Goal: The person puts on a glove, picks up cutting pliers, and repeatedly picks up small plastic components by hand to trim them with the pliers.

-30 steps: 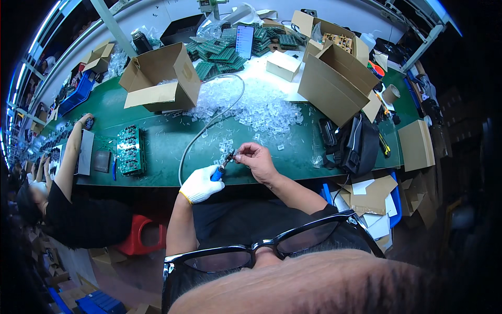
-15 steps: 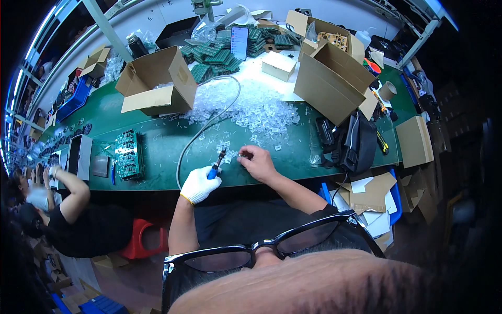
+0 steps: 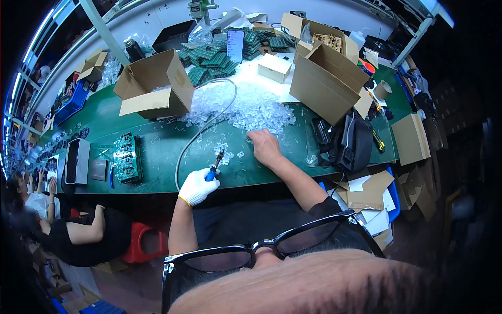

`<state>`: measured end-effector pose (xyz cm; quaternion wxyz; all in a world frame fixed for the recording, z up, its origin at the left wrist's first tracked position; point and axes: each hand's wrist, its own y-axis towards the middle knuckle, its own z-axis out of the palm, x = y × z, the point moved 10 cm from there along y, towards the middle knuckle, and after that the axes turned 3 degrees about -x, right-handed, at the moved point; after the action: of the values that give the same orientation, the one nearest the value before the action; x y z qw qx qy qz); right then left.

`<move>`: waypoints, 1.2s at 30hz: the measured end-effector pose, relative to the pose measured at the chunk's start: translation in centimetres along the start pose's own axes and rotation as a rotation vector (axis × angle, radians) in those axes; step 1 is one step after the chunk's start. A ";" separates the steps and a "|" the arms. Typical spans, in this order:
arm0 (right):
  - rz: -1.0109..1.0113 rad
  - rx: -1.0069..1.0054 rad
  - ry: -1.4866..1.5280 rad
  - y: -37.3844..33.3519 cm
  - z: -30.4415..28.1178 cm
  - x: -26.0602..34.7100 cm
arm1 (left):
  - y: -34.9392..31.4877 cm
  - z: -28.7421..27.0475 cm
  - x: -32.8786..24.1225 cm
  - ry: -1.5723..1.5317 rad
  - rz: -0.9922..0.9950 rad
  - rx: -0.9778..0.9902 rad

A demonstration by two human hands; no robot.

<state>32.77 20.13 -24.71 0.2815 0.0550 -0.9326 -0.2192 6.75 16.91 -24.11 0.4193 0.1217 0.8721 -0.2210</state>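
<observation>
My left hand (image 3: 196, 187), in a white glove, is closed round a blue-handled tool (image 3: 211, 174) with a dark metal tip. That tip points away from me, at a small group of clear plastic pieces (image 3: 225, 157) on the green table. A single clear piece (image 3: 240, 154) lies just right of them. My bare right hand (image 3: 266, 148) is at the near edge of a large heap of clear plastic pieces (image 3: 261, 107). Its fingers are bent together at the heap; what they hold, if anything, is too small to tell.
A grey hose (image 3: 180, 157) curves from the heap toward my left hand. Open cardboard boxes (image 3: 149, 102) (image 3: 327, 86) flank the heap. Stacked green circuit boards (image 3: 214, 57) and a phone (image 3: 235, 46) lie behind. A black bag (image 3: 351, 144) sits right. A co-worker (image 3: 86, 233) sits left.
My right hand has moved away from the tool tip, forward and right to the heap's edge, and a clear piece lies where its fingertips were. My left hand stays nearly in place with the tool.
</observation>
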 end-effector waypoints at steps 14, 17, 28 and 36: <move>-0.017 0.064 0.074 -0.4 0.6 1.6 | -0.4 -0.3 0.1 0.025 -0.012 0.007; -0.002 0.069 0.074 -0.6 0.6 1.0 | 0.2 0.1 -0.3 0.044 0.028 0.012; 0.132 0.067 0.411 -0.4 0.6 1.2 | -0.1 0.1 0.1 -0.003 0.003 0.022; 0.578 0.138 1.284 -1.6 4.3 -2.2 | 0.0 0.3 -0.2 0.037 0.015 0.033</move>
<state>32.21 20.83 -29.75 0.8188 -0.0587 -0.5711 -0.0005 7.01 16.74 -24.11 0.4025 0.1391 0.8750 -0.2302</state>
